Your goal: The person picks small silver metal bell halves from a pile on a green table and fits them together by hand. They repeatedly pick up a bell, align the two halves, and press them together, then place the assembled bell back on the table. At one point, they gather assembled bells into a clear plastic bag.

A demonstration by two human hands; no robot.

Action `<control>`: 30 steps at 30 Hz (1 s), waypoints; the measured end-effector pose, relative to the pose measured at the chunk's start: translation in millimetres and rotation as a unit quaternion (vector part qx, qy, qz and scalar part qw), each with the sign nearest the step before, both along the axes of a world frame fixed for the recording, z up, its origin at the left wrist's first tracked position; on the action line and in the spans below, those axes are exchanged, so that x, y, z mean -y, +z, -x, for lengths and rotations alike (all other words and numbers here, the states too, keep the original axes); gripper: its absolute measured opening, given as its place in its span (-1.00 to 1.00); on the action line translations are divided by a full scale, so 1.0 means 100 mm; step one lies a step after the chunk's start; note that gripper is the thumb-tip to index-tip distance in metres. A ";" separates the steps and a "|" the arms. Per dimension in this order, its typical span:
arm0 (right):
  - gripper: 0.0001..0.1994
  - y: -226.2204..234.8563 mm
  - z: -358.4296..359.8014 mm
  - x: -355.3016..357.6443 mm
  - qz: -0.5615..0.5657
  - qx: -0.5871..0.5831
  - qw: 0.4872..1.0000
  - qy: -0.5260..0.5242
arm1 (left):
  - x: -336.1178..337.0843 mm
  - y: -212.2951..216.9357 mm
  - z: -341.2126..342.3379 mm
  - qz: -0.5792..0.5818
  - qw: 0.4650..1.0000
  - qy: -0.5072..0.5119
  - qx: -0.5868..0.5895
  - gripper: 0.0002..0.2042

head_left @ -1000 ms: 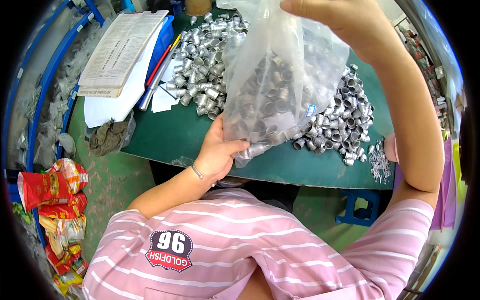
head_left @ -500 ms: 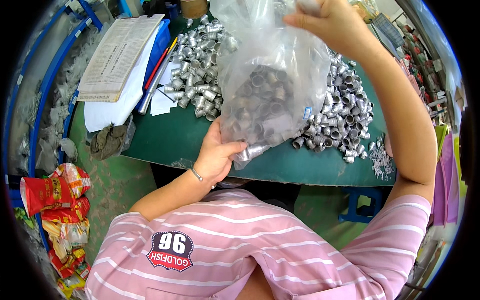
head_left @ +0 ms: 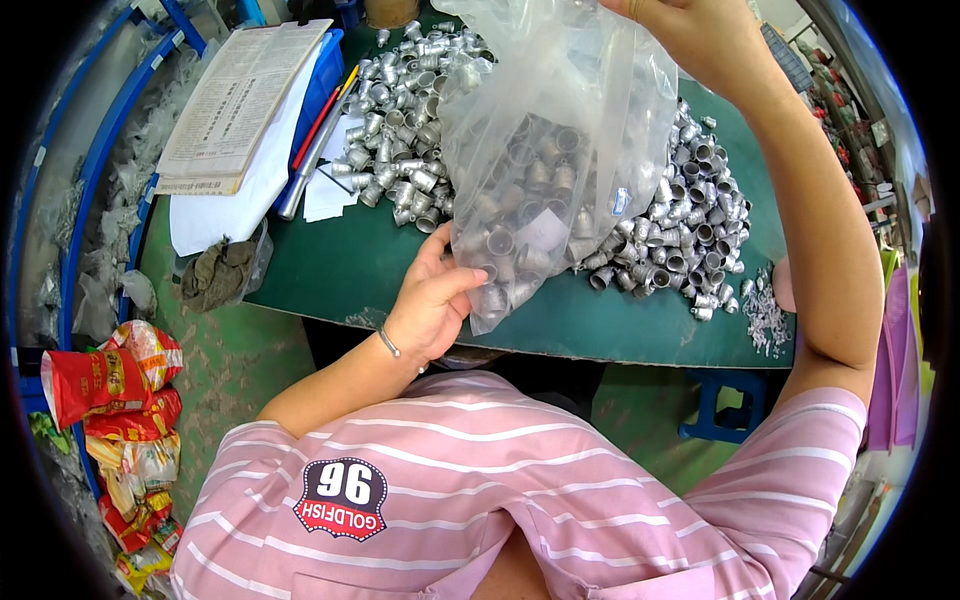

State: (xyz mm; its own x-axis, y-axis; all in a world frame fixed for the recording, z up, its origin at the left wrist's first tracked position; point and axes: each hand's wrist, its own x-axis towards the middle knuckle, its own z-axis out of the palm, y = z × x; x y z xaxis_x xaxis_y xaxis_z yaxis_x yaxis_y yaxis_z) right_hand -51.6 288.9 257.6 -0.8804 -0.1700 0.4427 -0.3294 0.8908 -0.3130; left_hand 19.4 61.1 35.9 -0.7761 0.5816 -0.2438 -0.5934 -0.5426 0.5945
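While the lower left corner of a translucent plastic bag (head_left: 600,110) is clasped between the thumb and fingers of the left hand (head_left: 428,305), its upper part is pinched in the fingers of the right hand (head_left: 700,40), at the picture's upper edge. The bag, partly filled with silvery cup-shaped metal fittings (head_left: 500,242), is held over the green table (head_left: 350,285), between a left heap (head_left: 400,150) and a right heap (head_left: 695,215) of similar pieces. Beyond the right heap, small metal bits (head_left: 765,318) are strewn. Printed papers (head_left: 240,105) are stacked at the far left.
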 end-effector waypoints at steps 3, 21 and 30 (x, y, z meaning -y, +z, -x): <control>-0.90 -0.01 -0.03 0.01 -0.009 -0.001 1.000 -0.017 | -0.01 -0.02 -0.02 0.011 1.000 0.003 -0.006 -0.33; -0.83 0.02 -0.07 0.07 -0.007 0.059 0.998 -0.034 | 0.00 -0.06 -0.01 0.065 0.997 -0.019 -0.039 -0.35; -0.78 0.01 -0.01 0.09 -0.086 0.009 0.996 -0.023 | 0.03 -0.11 0.03 0.169 0.968 0.042 -0.180 -0.25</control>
State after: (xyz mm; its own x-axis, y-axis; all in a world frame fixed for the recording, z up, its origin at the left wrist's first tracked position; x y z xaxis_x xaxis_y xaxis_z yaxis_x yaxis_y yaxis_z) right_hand -50.9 280.2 258.7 -0.8965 -0.2007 0.3951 -0.2825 0.9457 -0.1606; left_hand 16.8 58.0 25.0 -0.8873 0.4469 -0.1139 -0.2764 -0.3177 0.9070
